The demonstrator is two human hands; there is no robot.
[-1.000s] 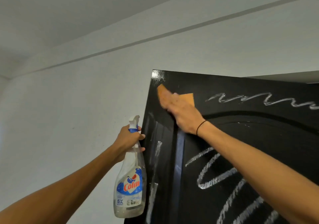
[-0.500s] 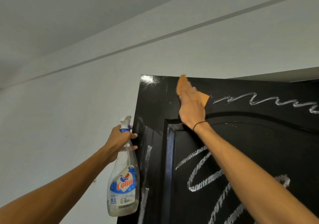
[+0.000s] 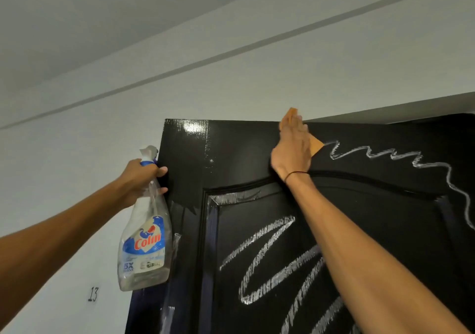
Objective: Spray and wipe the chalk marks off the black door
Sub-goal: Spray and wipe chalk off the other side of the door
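R hand point(image 3: 291, 151) fingers straight, together, pressing orange cloth point(image 3: 315, 146) flat on black door point(image 3: 231, 153); L hand point(image 3: 140, 179) fingers curled round spray bottle point(image 3: 145, 246) neck.

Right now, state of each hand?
Left hand: grips the spray bottle by its neck.
Right hand: fingers straight, pressing the orange cloth on the black door.

So the black door point(image 3: 239, 153) is glossy along its top-left corner, and an orange cloth point(image 3: 314, 144) sits flat against it near the top edge (mostly hidden under a hand). Chalk squiggle point(image 3: 390, 155) runs toward the right edge, big loops point(image 3: 264, 259) on the inset panel.
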